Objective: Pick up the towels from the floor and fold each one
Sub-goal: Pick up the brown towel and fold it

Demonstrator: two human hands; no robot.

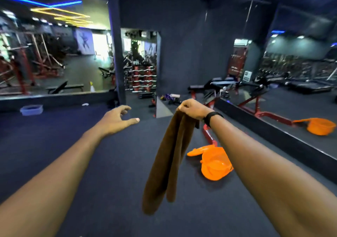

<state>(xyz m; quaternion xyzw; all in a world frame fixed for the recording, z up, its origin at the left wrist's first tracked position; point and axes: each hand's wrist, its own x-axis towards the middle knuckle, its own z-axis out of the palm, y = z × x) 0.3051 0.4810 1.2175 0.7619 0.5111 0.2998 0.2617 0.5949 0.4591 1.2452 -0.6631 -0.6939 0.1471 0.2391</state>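
Note:
A brown towel [166,163] hangs doubled over, straight down above the dark floor. My right hand [191,109] grips its top edge at arm's length, with a black band on the wrist. My left hand [118,118] is stretched out to the left of the towel, apart from it, fingers loosely spread and holding nothing. No other towel shows on the floor in this view.
An orange plastic basket [215,163] lies tipped on the floor just right of the towel, next to a wall mirror [291,109]. A pale blue tub [31,109] sits by the far left mirror. A red and black bench [218,89] stands ahead.

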